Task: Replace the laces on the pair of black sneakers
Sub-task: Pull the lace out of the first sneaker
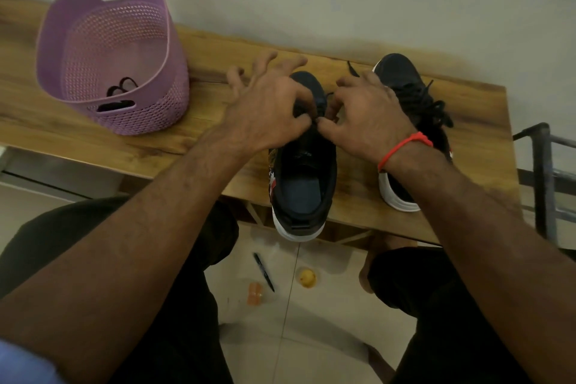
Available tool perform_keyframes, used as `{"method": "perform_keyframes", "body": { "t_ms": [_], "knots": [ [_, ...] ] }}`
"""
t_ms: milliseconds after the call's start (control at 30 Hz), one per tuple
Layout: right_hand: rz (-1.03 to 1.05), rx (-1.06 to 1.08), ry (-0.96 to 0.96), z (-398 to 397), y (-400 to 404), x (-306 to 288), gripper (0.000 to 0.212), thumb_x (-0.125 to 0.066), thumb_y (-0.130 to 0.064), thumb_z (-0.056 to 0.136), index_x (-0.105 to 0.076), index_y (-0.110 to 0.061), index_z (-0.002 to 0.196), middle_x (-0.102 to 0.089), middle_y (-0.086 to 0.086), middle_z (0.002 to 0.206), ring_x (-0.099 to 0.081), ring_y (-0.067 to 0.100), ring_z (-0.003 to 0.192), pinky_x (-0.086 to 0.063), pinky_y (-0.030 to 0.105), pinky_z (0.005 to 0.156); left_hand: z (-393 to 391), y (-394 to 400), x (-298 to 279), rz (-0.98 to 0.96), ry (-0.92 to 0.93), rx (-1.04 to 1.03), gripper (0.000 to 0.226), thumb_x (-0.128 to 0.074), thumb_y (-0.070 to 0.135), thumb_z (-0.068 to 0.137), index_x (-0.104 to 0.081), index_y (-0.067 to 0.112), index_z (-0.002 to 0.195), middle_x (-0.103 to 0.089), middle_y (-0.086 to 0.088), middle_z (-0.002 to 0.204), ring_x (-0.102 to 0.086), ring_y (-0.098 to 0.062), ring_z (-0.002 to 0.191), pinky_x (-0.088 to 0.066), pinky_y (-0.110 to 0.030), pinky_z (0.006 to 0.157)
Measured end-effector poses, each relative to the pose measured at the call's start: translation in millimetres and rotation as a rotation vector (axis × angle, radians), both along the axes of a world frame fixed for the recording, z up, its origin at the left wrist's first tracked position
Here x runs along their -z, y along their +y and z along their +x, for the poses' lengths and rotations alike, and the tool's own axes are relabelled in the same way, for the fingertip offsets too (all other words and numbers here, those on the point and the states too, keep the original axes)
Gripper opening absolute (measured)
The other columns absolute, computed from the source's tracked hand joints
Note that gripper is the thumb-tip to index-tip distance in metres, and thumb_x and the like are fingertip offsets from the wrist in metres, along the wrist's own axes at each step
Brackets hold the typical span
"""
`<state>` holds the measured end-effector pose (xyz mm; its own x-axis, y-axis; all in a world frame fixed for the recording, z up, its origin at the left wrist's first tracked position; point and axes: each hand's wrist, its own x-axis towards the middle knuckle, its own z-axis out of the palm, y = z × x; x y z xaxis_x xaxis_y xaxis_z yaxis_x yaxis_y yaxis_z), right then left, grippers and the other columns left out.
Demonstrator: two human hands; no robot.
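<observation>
Both forearms are stretched forward over the wooden table (131, 146). A dark lace (122, 87) is seen in the purple basket (149, 115). A lace end on the near sneaker (304, 178) is pinched by the left hand (268, 112) and right hand (367, 118), remaining fingers spread. The second sneaker (405, 84) is stood just beside it.

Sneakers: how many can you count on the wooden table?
2: one sneaker at the table's near edge under both hands, the other sneaker just right of it.
</observation>
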<state>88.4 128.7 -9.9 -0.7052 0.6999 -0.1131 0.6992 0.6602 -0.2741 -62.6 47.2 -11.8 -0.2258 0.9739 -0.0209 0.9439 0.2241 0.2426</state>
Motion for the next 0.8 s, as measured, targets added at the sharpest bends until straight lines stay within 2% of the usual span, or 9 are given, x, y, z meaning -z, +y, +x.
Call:
{"method": "perform_keyframes", "body": {
  "t_ms": [67,233,367,433,467,533,600,667,800],
  "knots": [
    [-0.018,-0.007,0.004,-2,0,0,0.018,-0.061,-0.039,0.089,-0.066,-0.022,0.085,-0.042,0.003,0.152,-0.018,0.03,0.149,-0.018,0.057,0.119,3,-2,6,-0.014,0.033,0.03,0.015,-0.071,0.044,0.086,-0.076,0.042,0.101,-0.025,0.009,0.165,-0.011,-0.031,0.152,-0.017,-0.067,0.11],
    [0.003,0.022,-0.019,-2,1,0,0.018,-0.061,-0.037,0.09,-0.068,-0.022,0.083,-0.037,0.001,0.158,-0.01,0.028,0.153,-0.004,0.06,0.121,3,1,3,-0.014,-0.02,-0.023,0.014,-0.073,0.049,0.085,-0.076,0.045,0.097,-0.032,0.015,0.161,-0.017,-0.027,0.15,-0.02,-0.061,0.108],
    [-0.009,0.036,-0.023,-2,0,-1,0.016,-0.06,-0.034,0.091,-0.064,-0.024,0.079,-0.037,0.001,0.158,-0.008,0.028,0.153,-0.001,0.059,0.122,-32,-2,-11,0.095,0.008,-0.39,0.014,-0.072,0.046,0.086,-0.076,0.038,0.096,-0.055,0.015,0.141,-0.041,-0.022,0.135,-0.025,-0.059,0.105],
    [-0.027,0.038,-0.024,-3,-1,-2,0.015,-0.059,-0.033,0.091,-0.061,-0.024,0.08,-0.036,0.001,0.158,-0.008,0.028,0.154,-0.001,0.058,0.123,-48,-8,-13,0.118,0.076,-0.509,0.017,-0.072,0.041,0.088,-0.076,0.032,0.101,-0.057,0.008,0.139,-0.042,-0.027,0.134,-0.025,-0.065,0.109],
    [-0.032,0.038,-0.025,-3,-1,-2,0.014,-0.06,-0.032,0.091,-0.062,-0.024,0.08,-0.036,0.001,0.159,-0.008,0.028,0.154,-0.001,0.057,0.123,-50,-9,-13,0.109,0.104,-0.483,0.019,-0.072,0.041,0.087,-0.075,0.032,0.105,-0.054,0.006,0.143,-0.038,-0.03,0.137,-0.023,-0.068,0.11],
    [-0.031,0.035,-0.023,-4,-1,-1,0.013,-0.06,-0.032,0.091,-0.063,-0.022,0.083,-0.036,0.001,0.159,-0.008,0.028,0.153,-0.002,0.056,0.123,-43,-7,-12,0.113,0.108,-0.287,0.025,-0.071,0.042,0.086,-0.073,0.038,0.111,-0.041,0.005,0.156,-0.026,-0.034,0.146,-0.02,-0.07,0.11],
    [-0.027,0.032,-0.021,-4,0,0,0.014,-0.06,-0.033,0.091,-0.066,-0.021,0.085,-0.036,0.002,0.159,-0.009,0.028,0.153,-0.003,0.056,0.123,-28,-3,-10,0.111,0.064,-0.068,0.024,-0.07,0.042,0.084,-0.073,0.044,0.108,-0.031,0.007,0.162,-0.016,-0.034,0.151,-0.019,-0.071,0.11],
    [-0.032,0.031,-0.022,-2,2,1,0.015,-0.06,-0.034,0.091,-0.066,-0.022,0.085,-0.036,0.002,0.159,-0.009,0.028,0.153,-0.004,0.058,0.122,-12,-1,-5,0.085,0.066,0.059,0.022,-0.073,0.046,0.082,-0.073,0.046,0.104,-0.026,0.008,0.164,-0.011,-0.033,0.152,-0.017,-0.069,0.11],
    [-0.046,0.032,-0.018,-2,3,2,0.018,-0.062,-0.038,0.09,-0.065,-0.023,0.082,-0.038,0.002,0.158,-0.011,0.028,0.153,-0.007,0.06,0.121,0,-1,4,0.07,0.09,0.066,0.024,-0.076,0.051,0.081,-0.074,0.042,0.104,-0.023,0.008,0.165,-0.01,-0.032,0.152,-0.018,-0.063,0.111]
  ]
}}
